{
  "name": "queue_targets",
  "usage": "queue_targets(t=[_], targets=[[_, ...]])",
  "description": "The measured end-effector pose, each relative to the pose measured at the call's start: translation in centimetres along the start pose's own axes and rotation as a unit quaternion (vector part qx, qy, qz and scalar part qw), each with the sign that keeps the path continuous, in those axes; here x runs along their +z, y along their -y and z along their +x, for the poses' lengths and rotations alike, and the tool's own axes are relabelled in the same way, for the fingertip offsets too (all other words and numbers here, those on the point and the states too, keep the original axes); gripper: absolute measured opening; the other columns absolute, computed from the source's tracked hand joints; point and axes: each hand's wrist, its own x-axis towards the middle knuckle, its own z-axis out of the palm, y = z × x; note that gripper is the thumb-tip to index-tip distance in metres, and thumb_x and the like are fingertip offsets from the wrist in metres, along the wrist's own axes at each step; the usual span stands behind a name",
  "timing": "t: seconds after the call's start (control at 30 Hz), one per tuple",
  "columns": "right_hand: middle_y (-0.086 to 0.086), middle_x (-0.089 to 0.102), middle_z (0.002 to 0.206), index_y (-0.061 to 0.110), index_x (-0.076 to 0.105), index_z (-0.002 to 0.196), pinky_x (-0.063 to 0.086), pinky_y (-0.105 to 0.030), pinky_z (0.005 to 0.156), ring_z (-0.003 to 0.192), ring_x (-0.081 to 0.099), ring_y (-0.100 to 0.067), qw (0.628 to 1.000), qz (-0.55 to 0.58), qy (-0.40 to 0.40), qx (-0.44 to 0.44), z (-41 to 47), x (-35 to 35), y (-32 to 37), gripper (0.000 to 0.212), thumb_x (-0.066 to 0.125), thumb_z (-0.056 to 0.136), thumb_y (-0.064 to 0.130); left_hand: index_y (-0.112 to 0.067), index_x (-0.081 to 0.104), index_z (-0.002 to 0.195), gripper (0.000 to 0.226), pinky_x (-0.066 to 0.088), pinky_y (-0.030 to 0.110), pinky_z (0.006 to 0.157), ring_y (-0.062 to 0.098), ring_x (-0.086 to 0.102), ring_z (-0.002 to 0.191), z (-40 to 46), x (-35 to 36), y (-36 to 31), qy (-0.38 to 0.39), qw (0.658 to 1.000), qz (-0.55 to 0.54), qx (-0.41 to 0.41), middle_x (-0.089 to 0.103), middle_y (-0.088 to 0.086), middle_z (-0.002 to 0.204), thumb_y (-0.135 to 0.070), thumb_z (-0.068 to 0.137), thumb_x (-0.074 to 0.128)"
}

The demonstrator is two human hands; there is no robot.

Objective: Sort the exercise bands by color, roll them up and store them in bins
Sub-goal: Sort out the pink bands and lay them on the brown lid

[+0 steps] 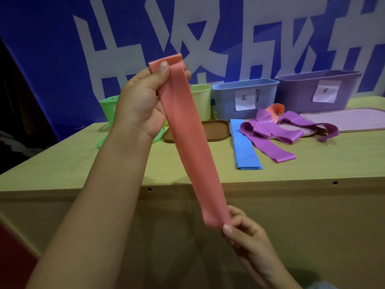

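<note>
Right hand (pixel 244 230) pinching flat pink rubber band's (pixel 193 142) near end, left hand (pixel 143 97) gripping its far end, blue folded band (pixel 245 147) and tangled purple bands (pixel 270 132) beyond on wooden table (pixel 83 161).

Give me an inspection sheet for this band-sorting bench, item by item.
Surface: pale wooden table, front edge with small holes.
Job's things: pink band held stretched in the air; blue band flat; purple bands tangled, an orange band among them; blue bin, purple bin, both labelled; yellow-green bin.
Clutter: green cup, brown lid, pink lid.
Grippers: left hand grips the band's top; right hand pinches its bottom.
Cables: nothing seen.
Surroundings: blue banner, white lettering.
</note>
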Motion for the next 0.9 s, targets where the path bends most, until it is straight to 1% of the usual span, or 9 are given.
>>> queue_targets(t=[0.1, 0.17, 0.27, 0.4, 0.53, 0.67, 0.77, 0.83, 0.9], targets=[[-0.005, 0.071, 0.083, 0.008, 0.065, 0.055, 0.054, -0.021, 0.062, 0.071, 0.064, -0.013, 1.000, -0.020, 0.007, 0.016, 0.1, 0.4, -0.7, 0.008, 0.072, 0.055, 0.004, -0.006, 0.066, 0.101, 0.014, 0.057, 0.032, 0.072, 0.019, 0.072, 0.090, -0.3, 0.2, 0.0, 0.016, 1.000, 0.003, -0.001, 0.075, 0.009, 0.091, -0.013, 0.093, 0.055], [-0.009, 0.062, 0.066, 0.009, 0.064, 0.060, 0.051, -0.020, 0.051, 0.055, 0.058, -0.013, 1.000, -0.014, -0.012, 0.010, 0.0, 0.7, -1.1, 0.012, 0.071, 0.057, 0.000, -0.007, 0.067, 0.099, 0.014, 0.058, 0.033, 0.074, 0.020, 0.072, 0.090, -0.5, 0.3, 0.0, 0.021, 1.000, 0.007, -0.001, 0.075, 0.009, 0.090, -0.013, 0.093, 0.056], [-0.008, 0.059, 0.063, 0.004, 0.052, 0.081, 0.044, -0.018, 0.044, 0.047, 0.054, -0.010, 0.999, -0.027, -0.041, -0.014, 0.0, 0.9, -1.5, 0.025, 0.067, 0.066, -0.010, -0.008, 0.067, 0.099, 0.014, 0.058, 0.035, 0.077, 0.019, 0.072, 0.090, -0.7, 0.4, -0.1, 0.017, 1.000, 0.015, -0.003, 0.076, 0.008, 0.090, -0.014, 0.093, 0.056], [-0.011, 0.062, 0.093, 0.017, 0.049, 0.116, 0.050, -0.021, 0.050, 0.062, 0.067, -0.012, 0.995, -0.065, -0.075, -0.031, 0.2, 1.0, -1.2, 0.054, 0.067, 0.073, -0.013, -0.007, 0.066, 0.100, 0.014, 0.058, 0.033, 0.074, 0.019, 0.072, 0.090, -1.1, 0.7, -0.2, 0.020, 1.000, 0.015, -0.019, 0.075, 0.009, 0.090, -0.013, 0.093, 0.056], [0.000, 0.057, 0.119, 0.028, 0.043, 0.132, 0.051, -0.021, 0.055, 0.080, 0.071, -0.012, 0.990, -0.109, -0.080, -0.031, 0.4, 0.8, -1.0, 0.072, 0.072, 0.072, -0.001, -0.006, 0.065, 0.104, 0.016, 0.058, 0.033, 0.075, 0.018, 0.072, 0.090, -1.6, 1.0, -0.4, 0.041, 0.999, 0.011, -0.035, 0.075, 0.008, 0.090, -0.014, 0.093, 0.055], [0.011, 0.059, 0.120, 0.027, 0.050, 0.125, 0.051, -0.021, 0.055, 0.081, 0.071, -0.007, 0.990, -0.124, -0.065, -0.022, 0.4, 1.0, -1.4, 0.061, 0.070, 0.075, -0.002, -0.007, 0.066, 0.102, 0.017, 0.057, 0.032, 0.075, 0.018, 0.071, 0.089, -2.3, 1.4, -0.6, 0.067, 0.997, 0.023, -0.036, 0.075, 0.008, 0.090, -0.016, 0.093, 0.054], [0.000, 0.071, 0.093, 0.014, 0.064, 0.104, 0.046, -0.018, 0.050, 0.061, 0.063, -0.004, 0.991, -0.121, -0.060, -0.003, 0.5, 1.0, -1.7, 0.029, 0.067, 0.080, -0.003, -0.007, 0.067, 0.102, 0.018, 0.057, 0.030, 0.071, 0.018, 0.071, 0.088, -2.9, 1.5, -0.7, 0.081, 0.996, 0.020, -0.044, 0.075, 0.008, 0.089, -0.016, 0.094, 0.054], [-0.006, 0.067, 0.072, 0.006, 0.065, 0.083, 0.041, -0.016, 0.045, 0.050, 0.053, -0.004, 0.991, -0.124, -0.053, 0.001, 0.4, 0.9, -1.9, 0.011, 0.064, 0.081, -0.004, -0.006, 0.066, 0.106, 0.020, 0.057, 0.030, 0.069, 0.017, 0.072, 0.086, -3.3, 1.5, -0.7, 0.083, 0.995, 0.014, -0.051, 0.075, 0.008, 0.089, -0.016, 0.094, 0.054], [-0.004, 0.061, 0.062, 0.005, 0.063, 0.073, 0.039, -0.015, 0.044, 0.045, 0.046, -0.003, 0.990, -0.132, -0.049, -0.002, 0.3, 0.7, -2.1, 0.013, 0.064, 0.081, -0.005, -0.005, 0.065, 0.108, 0.022, 0.057, 0.030, 0.068, 0.017, 0.072, 0.085, -3.6, 1.5, -0.7, 0.081, 0.995, 0.012, -0.056, 0.075, 0.008, 0.088, -0.017, 0.093, 0.054]])
